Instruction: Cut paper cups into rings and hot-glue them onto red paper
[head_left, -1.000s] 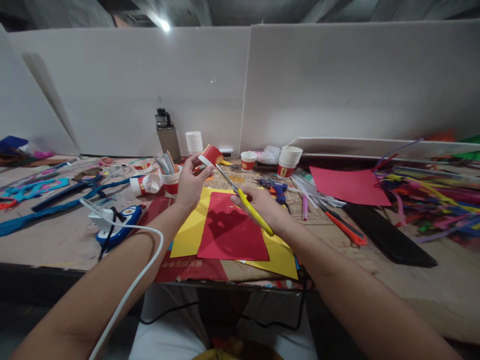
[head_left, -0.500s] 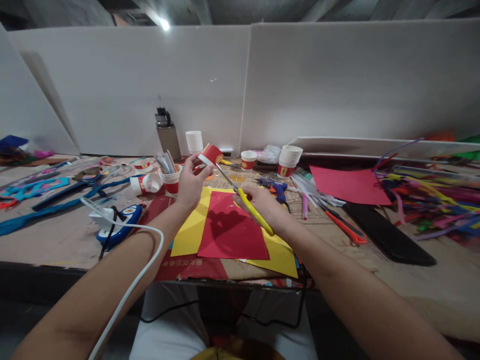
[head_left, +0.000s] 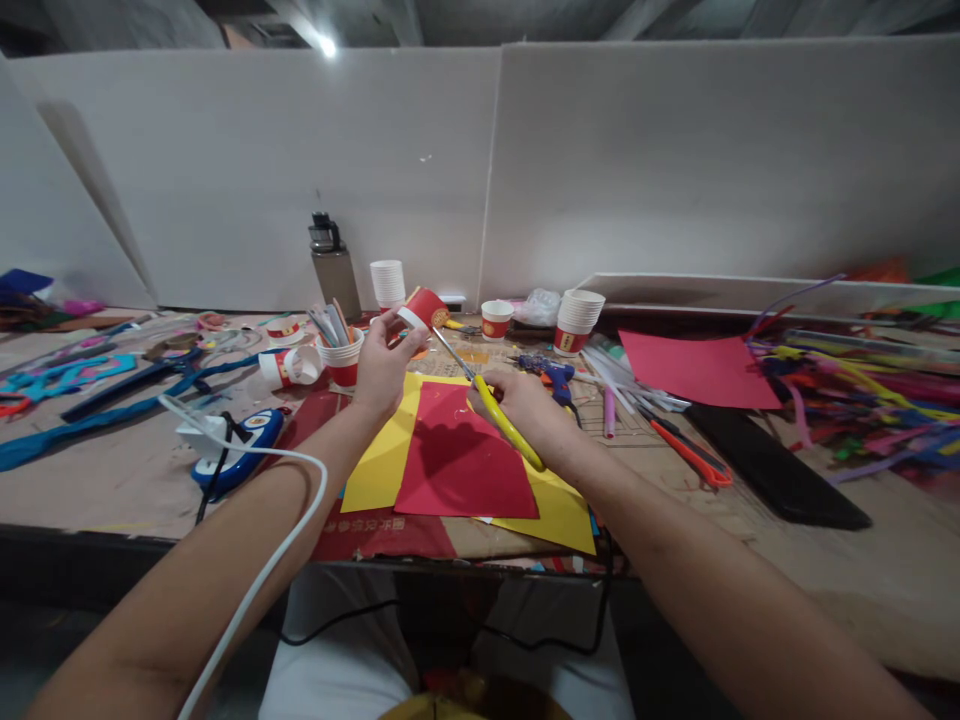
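Note:
My left hand is closed on a red and white paper cup, held tilted above the table. In my right hand is a pair of scissors with yellow handles. The blades point up and to the left, their tips touching or just beside the cup's edge; which one I cannot tell. Under both hands lies a red paper sheet on top of a yellow sheet, with the hands' shadow falling on the red one.
To the left stand a cup of sticks, a tipped cup and a blue power strip. Stacked cups, a blue glue gun, an orange cutter and a black flat case lie right. A white cable crosses my left forearm.
Almost nothing differs. The view has shifted very slightly; both hands keep the cup and scissors in nearly the same position.

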